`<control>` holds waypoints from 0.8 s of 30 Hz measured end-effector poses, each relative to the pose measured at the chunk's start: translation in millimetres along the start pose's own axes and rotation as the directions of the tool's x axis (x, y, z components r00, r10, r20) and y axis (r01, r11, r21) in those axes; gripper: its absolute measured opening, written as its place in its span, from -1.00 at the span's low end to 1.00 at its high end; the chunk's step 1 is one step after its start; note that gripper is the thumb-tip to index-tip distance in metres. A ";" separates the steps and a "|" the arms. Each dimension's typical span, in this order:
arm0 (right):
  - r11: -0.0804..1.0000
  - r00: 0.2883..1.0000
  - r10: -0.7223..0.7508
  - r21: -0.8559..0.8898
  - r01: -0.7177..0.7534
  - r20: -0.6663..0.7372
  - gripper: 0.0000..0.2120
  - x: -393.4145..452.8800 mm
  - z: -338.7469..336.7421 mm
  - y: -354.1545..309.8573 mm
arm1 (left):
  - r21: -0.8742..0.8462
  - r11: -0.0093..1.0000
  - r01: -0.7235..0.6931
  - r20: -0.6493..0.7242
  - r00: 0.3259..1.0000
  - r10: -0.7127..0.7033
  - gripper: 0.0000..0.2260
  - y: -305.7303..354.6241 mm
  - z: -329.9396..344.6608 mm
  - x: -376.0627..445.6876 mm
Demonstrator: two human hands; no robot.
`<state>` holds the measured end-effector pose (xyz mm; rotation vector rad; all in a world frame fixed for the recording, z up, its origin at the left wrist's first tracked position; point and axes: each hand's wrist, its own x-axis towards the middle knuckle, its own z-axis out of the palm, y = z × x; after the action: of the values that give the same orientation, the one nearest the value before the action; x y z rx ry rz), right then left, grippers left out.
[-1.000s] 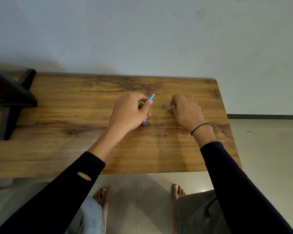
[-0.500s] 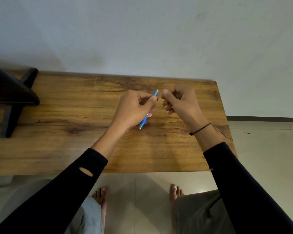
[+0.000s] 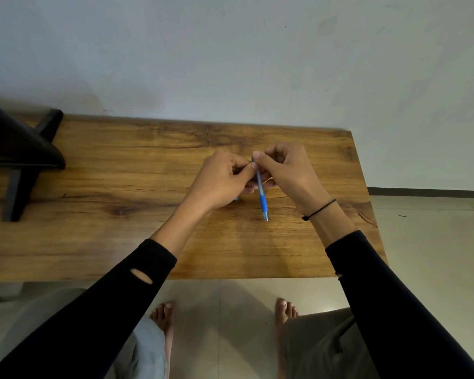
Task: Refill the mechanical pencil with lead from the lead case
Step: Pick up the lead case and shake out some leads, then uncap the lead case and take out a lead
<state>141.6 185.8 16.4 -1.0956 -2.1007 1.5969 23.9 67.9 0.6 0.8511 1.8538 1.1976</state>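
Blue plastic: one mechanical pencil (image 3: 260, 187), translucent barrel with a darker blue grip section and a metal tip. We hold it in the air over the wooden table (image 3: 121, 187), between our two hands, not touching the surface.

Left hand (image 3: 222, 181): curled shut, thumb and forefinger pinching the upper barrel. A small blue edge (image 3: 236, 198) shows beneath this hand on the table; we cannot tell whether it is the lead case.

Right hand (image 3: 288, 170): closed, thumb and forefinger pinched at the pencil's top end. Whether they hold a cap, an eraser or a lead we cannot tell; the piece is too small to make out.

Orientation: long axis nearly upright in the view, leaning slightly; tip toward us and down at the table, cap end away from us and up at the fingertips.

Step in hand, as we judge it: working at the cap end, either opening it or feeding something in.

Handling notes: keep the left pinch firm so the barrel does not turn or slip; keep the open end uppermost so nothing drops out; move the right fingertips straight along the axis, not sideways, since thin lead snaps under bending. Work low over the table so a dropped piece stays within reach.

Also present: dark stand (image 3: 19, 160), far left, well apart.
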 end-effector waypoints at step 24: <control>0.619 0.998 -0.001 -0.784 -0.051 -0.066 -0.79 -13.6 29.7 20.0 | 0.819 0.560 0.126 -0.237 0.963 0.131 -0.60 -20.5 4.5 7.7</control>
<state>140.0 157.4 -9.3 -1.3718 -2.8277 0.5432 21.4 69.3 -21.5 1.2160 2.7137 0.3436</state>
